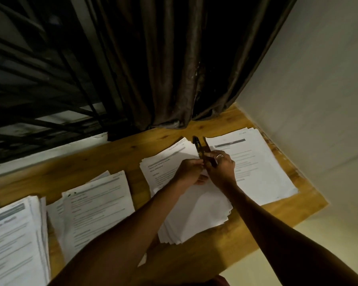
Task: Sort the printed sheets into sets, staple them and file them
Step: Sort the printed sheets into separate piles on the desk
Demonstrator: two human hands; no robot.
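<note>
The printed sheets (95,205) lie in four stacks across the tabletop (132,149), so sorting looks largely done; stapling and filing are yet to do. The right hand (221,166) has its grip curled round the swung-open stapler (203,149), above the two right-hand stacks, while the left hand (189,172) pinches at it, perhaps loading staples, though it is too dim to tell.

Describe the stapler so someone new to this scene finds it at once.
On the wooden table, go to the far right end, below the dark curtain. The stapler is the dark, hinged-open tool gripped by the ringed right hand; everything around it is white paper stacks.
</note>
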